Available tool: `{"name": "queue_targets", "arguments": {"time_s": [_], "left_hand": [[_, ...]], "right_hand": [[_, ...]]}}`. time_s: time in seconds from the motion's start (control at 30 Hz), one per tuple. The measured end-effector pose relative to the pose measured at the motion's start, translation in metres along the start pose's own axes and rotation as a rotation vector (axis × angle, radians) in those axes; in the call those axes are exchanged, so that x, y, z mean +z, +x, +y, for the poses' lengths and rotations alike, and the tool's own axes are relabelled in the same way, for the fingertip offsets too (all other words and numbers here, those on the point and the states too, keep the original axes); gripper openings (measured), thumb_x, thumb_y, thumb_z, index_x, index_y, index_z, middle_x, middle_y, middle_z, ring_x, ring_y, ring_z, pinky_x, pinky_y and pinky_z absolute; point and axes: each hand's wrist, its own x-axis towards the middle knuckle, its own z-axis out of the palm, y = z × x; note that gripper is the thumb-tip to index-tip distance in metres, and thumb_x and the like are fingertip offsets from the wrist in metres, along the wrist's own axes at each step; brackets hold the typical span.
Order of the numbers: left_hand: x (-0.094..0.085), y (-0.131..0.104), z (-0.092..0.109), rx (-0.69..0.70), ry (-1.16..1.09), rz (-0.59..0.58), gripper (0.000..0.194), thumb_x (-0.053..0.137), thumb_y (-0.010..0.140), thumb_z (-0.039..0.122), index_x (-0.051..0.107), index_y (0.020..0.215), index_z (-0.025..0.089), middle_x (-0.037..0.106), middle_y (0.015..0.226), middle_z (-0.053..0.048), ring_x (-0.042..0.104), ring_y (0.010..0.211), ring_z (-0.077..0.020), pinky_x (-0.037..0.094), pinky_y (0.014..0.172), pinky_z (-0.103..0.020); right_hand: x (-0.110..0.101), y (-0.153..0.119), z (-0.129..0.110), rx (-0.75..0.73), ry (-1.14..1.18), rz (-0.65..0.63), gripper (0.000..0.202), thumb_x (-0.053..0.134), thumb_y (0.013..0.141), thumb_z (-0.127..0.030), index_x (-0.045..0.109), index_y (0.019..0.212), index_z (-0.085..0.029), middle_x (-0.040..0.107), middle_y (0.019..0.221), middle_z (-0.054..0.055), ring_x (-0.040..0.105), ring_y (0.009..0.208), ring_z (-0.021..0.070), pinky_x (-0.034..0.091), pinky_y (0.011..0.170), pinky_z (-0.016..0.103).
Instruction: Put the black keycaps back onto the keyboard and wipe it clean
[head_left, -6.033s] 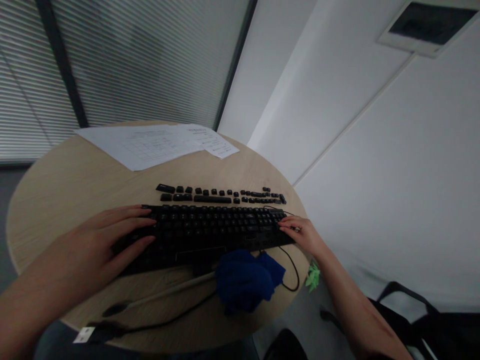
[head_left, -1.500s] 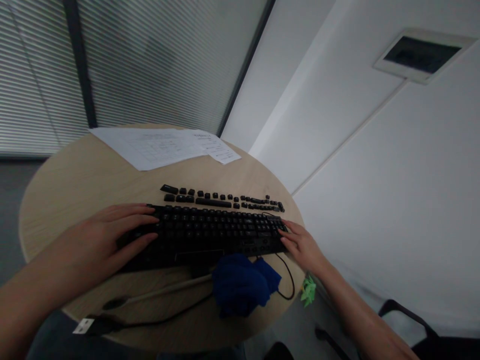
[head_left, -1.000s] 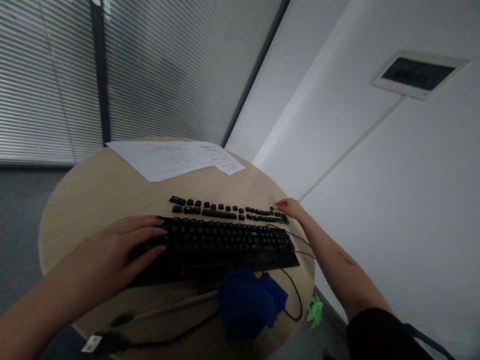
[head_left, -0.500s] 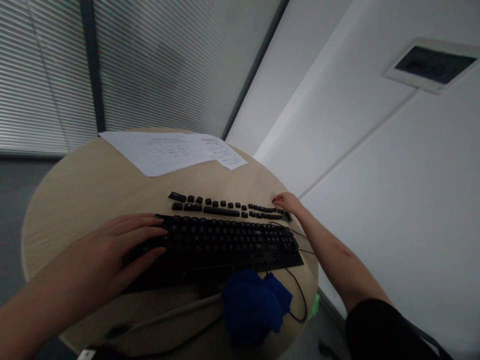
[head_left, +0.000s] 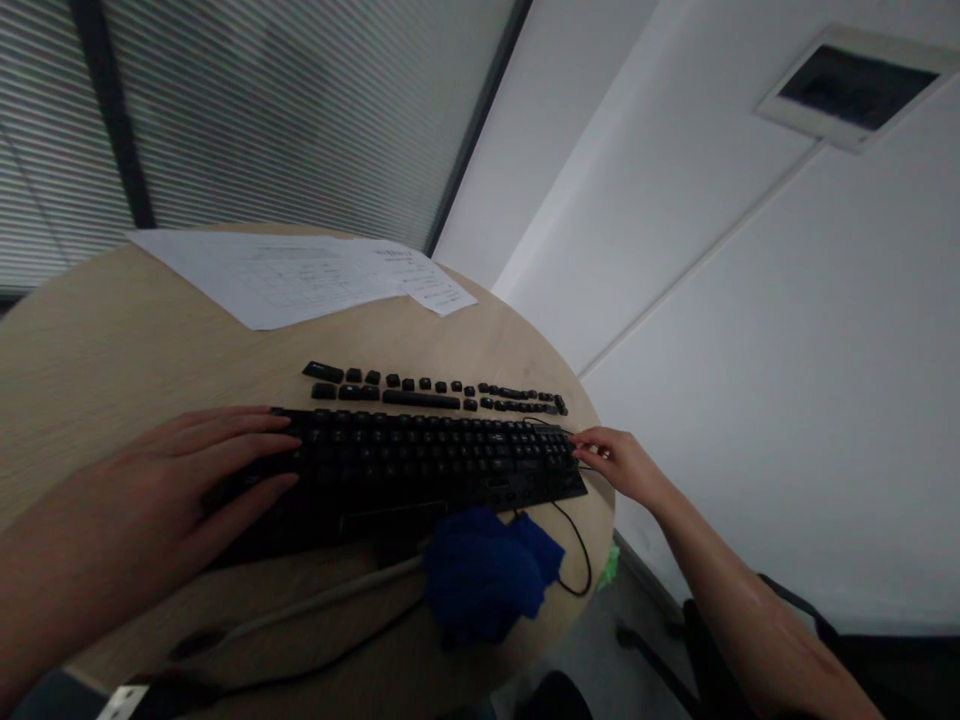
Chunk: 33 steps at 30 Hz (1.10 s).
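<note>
Lower left of the frame, the left hand (head_left: 176, 480) lies flat with fingers spread, open and gripping nothing, its fingertips pressed on the left end of the black keyboard (head_left: 420, 460); the keyboard stretches across the middle of the frame on the round wooden table (head_left: 112, 340); above it, toward the upper left, white sheets of paper (head_left: 292, 275) lie flat on the tabletop; just beyond the keyboard's far edge sits a double row of loose black keycaps (head_left: 435, 392), apart from the board; below the keyboard, centre-bottom, a crumpled blue cloth (head_left: 484, 570) touches its near edge, with a black cable (head_left: 577, 550) looping just to its right; at the keyboard's right end the right hand (head_left: 622, 462) reaches in, fingers pinched toward the corner keys; whether they hold a keycap I cannot tell; right of that, white wall panels (head_left: 787, 400) fill the frame.
</note>
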Motion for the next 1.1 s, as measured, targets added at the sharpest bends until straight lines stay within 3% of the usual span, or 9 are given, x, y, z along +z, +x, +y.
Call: {"name": "queue_targets", "arguments": {"time_s": [0.17,0.53,0.63,0.77,0.87,1.1], "left_hand": [[-0.002,0.003,0.004,0.001,0.013,-0.003,0.047,0.048,0.091,0.061,0.072,0.117,0.031,0.072,0.126,-0.006,0.066,0.115,-0.0324,0.051,0.103,-0.054],[-0.013,0.008,0.015,-0.019,0.046,-0.026,0.056,0.042,0.094,0.066,0.075,0.114,0.026,0.073,0.123,-0.01,0.068,0.112,-0.0326,0.054,0.1,-0.055],[-0.012,0.008,0.014,-0.029,0.045,-0.029,0.053,0.044,0.093,0.065,0.074,0.115,0.027,0.073,0.125,-0.008,0.067,0.113,-0.0315,0.053,0.102,-0.053],[-0.017,0.01,0.02,-0.086,-0.002,-0.048,0.055,0.043,0.091,0.067,0.076,0.11,0.027,0.074,0.123,-0.009,0.069,0.113,-0.0315,0.054,0.103,-0.053],[-0.024,0.013,0.029,-0.124,-0.025,-0.065,0.051,0.047,0.09,0.063,0.077,0.107,0.025,0.074,0.124,-0.012,0.069,0.115,-0.0315,0.055,0.103,-0.054],[-0.038,0.013,0.044,-0.094,-0.039,-0.099,0.038,0.052,0.095,0.049,0.077,0.108,0.023,0.075,0.121,-0.013,0.069,0.116,-0.0302,0.056,0.103,-0.05]], "right_hand": [[0.01,-0.007,-0.005,-0.045,0.0,0.006,0.023,0.061,0.095,-0.034,0.079,0.106,-0.024,0.076,0.112,0.008,0.073,0.093,0.0217,0.061,0.076,0.032],[0.025,-0.014,0.002,-0.089,-0.066,0.071,0.024,0.06,0.096,-0.031,0.081,0.106,-0.025,0.078,0.112,0.008,0.075,0.1,0.0245,0.062,0.09,0.04],[0.035,-0.022,-0.004,-0.091,-0.157,0.15,0.027,0.057,0.098,-0.031,0.081,0.11,-0.025,0.078,0.114,0.01,0.073,0.107,0.0272,0.06,0.095,0.045],[0.052,-0.037,-0.008,-0.124,-0.213,0.303,0.035,0.053,0.1,-0.035,0.076,0.123,-0.021,0.067,0.137,0.015,0.063,0.126,0.0321,0.054,0.106,0.055],[0.064,-0.046,-0.003,-0.133,-0.22,0.342,0.041,0.05,0.101,-0.038,0.072,0.131,-0.021,0.06,0.146,0.016,0.057,0.134,0.0339,0.05,0.11,0.059],[0.087,-0.054,0.015,-0.136,-0.246,0.343,0.046,0.048,0.101,-0.045,0.072,0.131,-0.02,0.061,0.145,0.016,0.057,0.135,0.0369,0.05,0.11,0.06]]}}
